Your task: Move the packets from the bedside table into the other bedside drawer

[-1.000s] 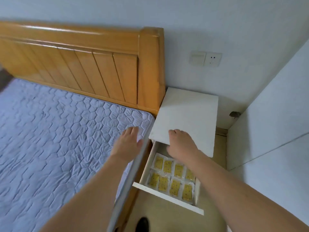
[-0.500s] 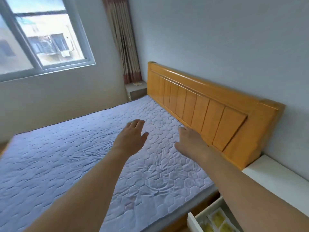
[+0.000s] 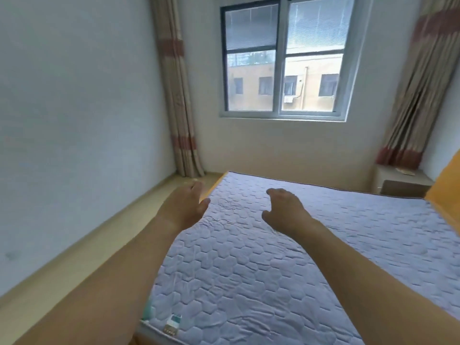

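Note:
Both my hands are stretched out in front of me and hold nothing. My left hand (image 3: 185,207) hovers over the bed's left edge with its fingers relaxed. My right hand (image 3: 283,209) hangs above the mattress with loosely curled fingers. Across the bed, in the far right corner, stands a beige bedside table (image 3: 398,181) with a small yellowish packet (image 3: 404,171) on its top. The white bedside table with the open drawer of packets is out of view.
A blue quilted mattress (image 3: 286,257) fills the middle and right. The orange headboard (image 3: 445,192) runs along the right edge. A strip of beige floor (image 3: 94,250) lies between the bed and the left wall. A window (image 3: 283,58) with striped curtains is ahead.
My view has swung left, away from the white bedside table and its open drawer, to face the window. Both hands left the drawer and now float over the bed.

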Demonstrator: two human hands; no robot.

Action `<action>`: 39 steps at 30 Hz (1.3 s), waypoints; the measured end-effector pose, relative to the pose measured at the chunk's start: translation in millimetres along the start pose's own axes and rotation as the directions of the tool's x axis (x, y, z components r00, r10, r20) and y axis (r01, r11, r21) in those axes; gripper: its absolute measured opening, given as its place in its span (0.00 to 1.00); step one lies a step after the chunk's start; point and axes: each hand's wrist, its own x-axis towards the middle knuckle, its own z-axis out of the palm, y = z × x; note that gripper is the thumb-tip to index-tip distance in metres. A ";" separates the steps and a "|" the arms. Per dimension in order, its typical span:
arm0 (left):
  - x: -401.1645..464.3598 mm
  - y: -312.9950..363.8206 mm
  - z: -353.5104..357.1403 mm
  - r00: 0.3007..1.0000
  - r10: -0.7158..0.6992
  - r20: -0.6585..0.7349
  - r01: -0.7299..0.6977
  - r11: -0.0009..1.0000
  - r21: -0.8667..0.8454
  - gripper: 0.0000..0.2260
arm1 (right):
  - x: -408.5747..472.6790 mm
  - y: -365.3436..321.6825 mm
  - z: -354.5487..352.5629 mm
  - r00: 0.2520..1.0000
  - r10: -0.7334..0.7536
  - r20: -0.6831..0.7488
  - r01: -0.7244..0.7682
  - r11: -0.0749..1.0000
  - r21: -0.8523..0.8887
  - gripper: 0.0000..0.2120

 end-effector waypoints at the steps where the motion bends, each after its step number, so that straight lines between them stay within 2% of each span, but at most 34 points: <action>1: -6.7 -40.7 -13.4 0.999 -0.041 -0.021 0.042 0.999 0.008 0.27 | 12.8 -37.6 9.7 0.999 -0.039 0.011 0.038 0.999 0.019 0.24; 4: -26.3 -148.3 -56.3 0.989 -0.128 -0.075 0.131 0.991 0.029 0.23 | 49.8 -142.4 31.8 0.989 -0.146 0.026 0.143 0.987 0.075 0.24; 9: -69.5 -290.5 -106.9 0.952 -0.279 -0.125 0.285 0.958 0.029 0.23 | 96.5 -300.6 70.9 0.959 -0.278 0.056 0.264 0.946 0.187 0.23; 16: -91.7 -451.1 -132.7 0.889 -0.440 -0.127 0.446 0.895 0.020 0.23 | 158.0 -477.7 131.6 0.889 -0.441 0.120 0.411 0.886 0.214 0.29; 19: -83.0 -518.0 -133.3 0.870 -0.477 -0.125 0.484 0.875 0.027 0.23 | 193.3 -543.3 167.3 0.852 -0.504 0.140 0.471 0.856 0.213 0.28; 24: -38.1 -640.8 -138.9 0.864 -0.481 -0.149 0.495 0.866 0.076 0.23 | 280.4 -643.0 227.8 0.819 -0.558 0.133 0.513 0.816 0.266 0.28; 28: 16.6 -736.6 -155.9 0.861 -0.496 -0.109 0.507 0.853 0.127 0.23 | 365.7 -709.4 253.2 0.837 -0.524 0.155 0.469 0.834 0.290 0.26; 32: 74.9 -821.6 -165.7 0.862 -0.491 -0.128 0.506 0.849 0.153 0.23 | 440.2 -775.9 278.1 0.844 -0.515 0.149 0.457 0.836 0.303 0.21; 37: 148.4 -921.1 -155.4 0.893 -0.443 -0.075 0.449 0.874 0.185 0.23 | 529.2 -842.2 315.5 0.840 -0.519 0.158 0.460 0.836 0.298 0.23; 39: 183.9 -966.0 -150.4 0.890 -0.448 -0.091 0.456 0.877 0.150 0.23 | 571.4 -863.5 330.9 0.852 -0.501 0.150 0.446 0.846 0.292 0.25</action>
